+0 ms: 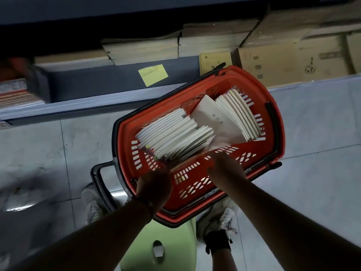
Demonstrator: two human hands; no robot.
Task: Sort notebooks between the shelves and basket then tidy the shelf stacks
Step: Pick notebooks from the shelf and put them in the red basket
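A red plastic basket [197, 184] with black handles stands on the floor below me, in front of the shelves. A fanned stack of white notebooks [173, 135] lies in its left half, blurred by motion. My left hand [154, 184] grips the near end of that stack. My right hand [224, 169] reaches into the basket beside it, fingers at the stack's right corner. A second batch of notebooks [238, 112] leans in the far right of the basket, a pale cover [213, 118] lying over it. Stacked notebooks [140, 49] fill the low shelf behind.
The blue shelf edge [93, 94] carries a yellow label [153, 74]. Cardboard boxes [289, 65] stand on the floor at the right of the shelf. More stacked goods [13, 92] sit at the far left. My shoes [226, 218] and the tiled floor show under the basket.
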